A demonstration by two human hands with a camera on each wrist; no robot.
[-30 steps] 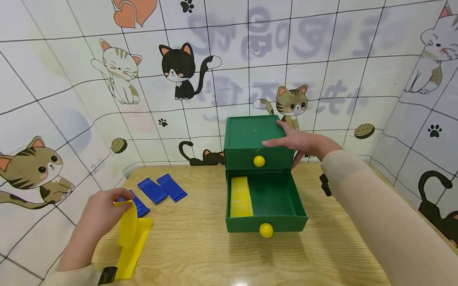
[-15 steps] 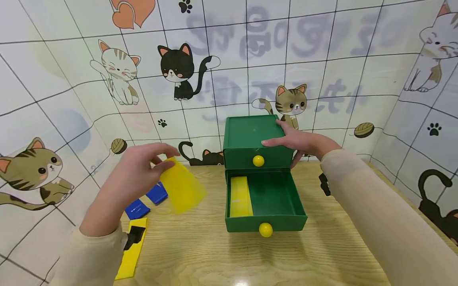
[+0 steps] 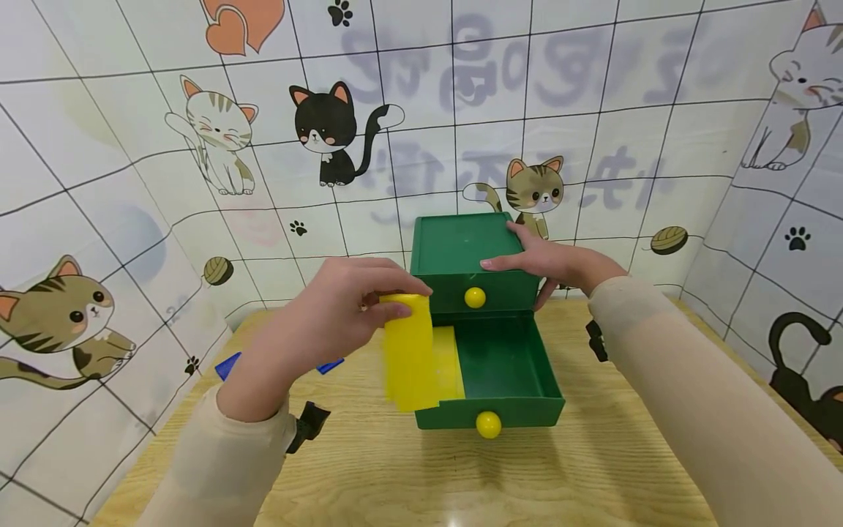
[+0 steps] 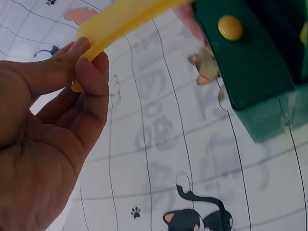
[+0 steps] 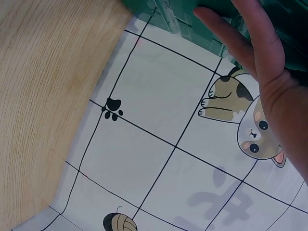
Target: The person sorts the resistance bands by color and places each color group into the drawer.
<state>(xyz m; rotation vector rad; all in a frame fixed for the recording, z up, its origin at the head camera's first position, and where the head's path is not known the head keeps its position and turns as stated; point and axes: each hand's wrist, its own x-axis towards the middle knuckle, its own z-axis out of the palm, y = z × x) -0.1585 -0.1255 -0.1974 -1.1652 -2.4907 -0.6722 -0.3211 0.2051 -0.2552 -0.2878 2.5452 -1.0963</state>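
Observation:
In the head view my left hand [image 3: 323, 329] pinches the top end of a folded yellow plastic strip [image 3: 411, 359] between thumb and fingers. The strip hangs over the left side of a pulled-out green drawer [image 3: 507, 359]. Another flat yellow strip [image 3: 449, 366] lies in that drawer along its left wall, partly covered by the held one. My right hand [image 3: 549, 260] rests on the green drawer box [image 3: 461, 241], fingers spread over its top and right side. In the left wrist view the pinched yellow strip [image 4: 130, 21] stretches towards the box. The right wrist view shows straight fingers [image 5: 264, 43] against the box's side.
Yellow ball knobs mark the closed upper drawer [image 3: 475, 297] and the lower one [image 3: 489, 424]. Blue packets [image 3: 227, 364] lie on the wooden table [image 3: 395, 476] at left, mostly behind my left arm. A cat-printed wall sheet [image 3: 428, 132] stands behind the box.
My left hand has lifted the folded yellow strip off the table at left and carried it rightward to the open drawer. My right hand has stayed on the box.

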